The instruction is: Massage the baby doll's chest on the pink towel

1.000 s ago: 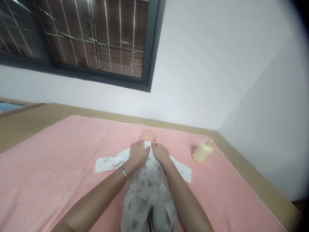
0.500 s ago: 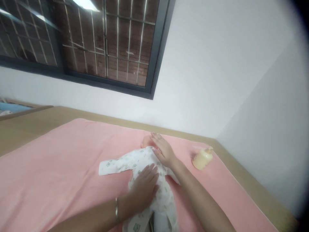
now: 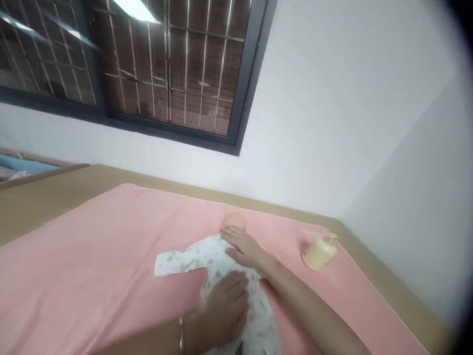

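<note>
A baby doll in a white printed romper (image 3: 192, 257) lies on a pink sheet (image 3: 92, 256), its bare pink head (image 3: 233, 221) pointing at the far wall. My left hand (image 3: 225, 305), a bangle on its wrist, lies flat with fingers spread on the doll's belly. My right hand (image 3: 242, 247) rests flat on the doll's chest just below the head, fingers stretched to the left. One sleeve of the romper sticks out to the left. The sleeve on the right is hidden under my right arm.
A pale yellow pump bottle (image 3: 320, 252) lies on its side on the sheet, right of the doll. The tan bed edge (image 3: 388, 281) meets white walls at the back and right. A barred window (image 3: 166, 69) is above.
My left hand slid from the doll's collar down to its belly. My right hand went from the collar to the head, then back onto the chest. The right sleeve is no longer visible.
</note>
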Demonstrator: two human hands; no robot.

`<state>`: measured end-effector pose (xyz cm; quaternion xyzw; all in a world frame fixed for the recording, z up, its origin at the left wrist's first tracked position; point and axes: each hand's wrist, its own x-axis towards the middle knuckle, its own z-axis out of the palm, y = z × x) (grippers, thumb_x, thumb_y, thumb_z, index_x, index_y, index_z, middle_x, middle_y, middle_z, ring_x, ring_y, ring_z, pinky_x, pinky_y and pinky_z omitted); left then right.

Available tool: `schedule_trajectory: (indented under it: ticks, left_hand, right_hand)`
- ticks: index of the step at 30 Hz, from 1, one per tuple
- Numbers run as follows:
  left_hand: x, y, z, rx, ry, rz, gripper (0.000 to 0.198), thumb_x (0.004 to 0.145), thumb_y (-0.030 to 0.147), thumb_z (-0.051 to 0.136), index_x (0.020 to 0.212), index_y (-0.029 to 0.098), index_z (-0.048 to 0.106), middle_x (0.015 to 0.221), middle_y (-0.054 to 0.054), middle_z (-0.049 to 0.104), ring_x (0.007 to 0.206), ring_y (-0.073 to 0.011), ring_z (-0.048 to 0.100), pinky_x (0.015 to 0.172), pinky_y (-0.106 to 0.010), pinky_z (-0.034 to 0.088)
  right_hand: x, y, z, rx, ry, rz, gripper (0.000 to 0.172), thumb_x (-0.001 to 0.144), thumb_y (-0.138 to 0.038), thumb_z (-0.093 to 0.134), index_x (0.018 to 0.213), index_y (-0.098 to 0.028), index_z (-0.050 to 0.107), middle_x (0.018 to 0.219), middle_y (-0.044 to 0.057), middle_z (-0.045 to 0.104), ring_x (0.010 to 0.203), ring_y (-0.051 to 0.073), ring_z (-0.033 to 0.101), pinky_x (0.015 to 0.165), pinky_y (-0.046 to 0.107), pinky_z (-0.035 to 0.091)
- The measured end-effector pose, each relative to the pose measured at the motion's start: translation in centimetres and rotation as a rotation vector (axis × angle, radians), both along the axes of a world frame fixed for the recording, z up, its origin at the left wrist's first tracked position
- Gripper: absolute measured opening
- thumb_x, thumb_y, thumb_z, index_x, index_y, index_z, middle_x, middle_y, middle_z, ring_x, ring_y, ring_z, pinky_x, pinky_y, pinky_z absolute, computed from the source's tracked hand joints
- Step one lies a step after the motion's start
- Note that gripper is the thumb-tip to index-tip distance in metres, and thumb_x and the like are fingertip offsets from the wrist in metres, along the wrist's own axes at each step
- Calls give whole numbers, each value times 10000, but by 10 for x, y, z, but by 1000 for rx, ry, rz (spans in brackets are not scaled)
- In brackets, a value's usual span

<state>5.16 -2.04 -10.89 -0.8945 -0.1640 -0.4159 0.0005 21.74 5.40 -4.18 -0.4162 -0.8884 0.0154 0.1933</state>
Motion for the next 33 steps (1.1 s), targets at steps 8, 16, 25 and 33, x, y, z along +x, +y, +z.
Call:
schedule_trajectory:
  ticks: [8,16,25,33]
  left_hand:
    - [-2,2,-2,13,45,-11,234,756,176,524,970,181,619,1138,-82,643,1157,-231,533,1094,-441,372]
    - [0,2,-4,-29,12,-29,253,714,129,518,948,160,607,1136,-89,636,1176,-256,514,1077,-459,385]
    - [1,0,5,-21,-15,-23,275,742,97,500,988,150,611,1105,-91,647,1140,-261,535,1050,-459,410]
    - [0,2,11,-22,25,-35,308,722,80,488,997,144,611,1105,-100,649,1120,-285,548,1011,-484,439]
  right_hand:
    - [-4,0,11,-76,-47,-15,524,966,-443,396,1413,-172,421,1490,98,324,1396,212,235,1147,398,161]
    - [3,3,-5,24,-20,-26,491,982,-380,364,1413,-149,411,1456,113,385,1376,212,283,1146,429,182]
    - [9,3,-9,88,-29,-16,531,970,-420,382,1413,-128,397,1448,138,391,1366,233,298,1135,438,214]
    - [4,3,-10,80,-47,-4,548,967,-436,388,1414,-118,388,1450,146,385,1371,233,287,1138,439,195]
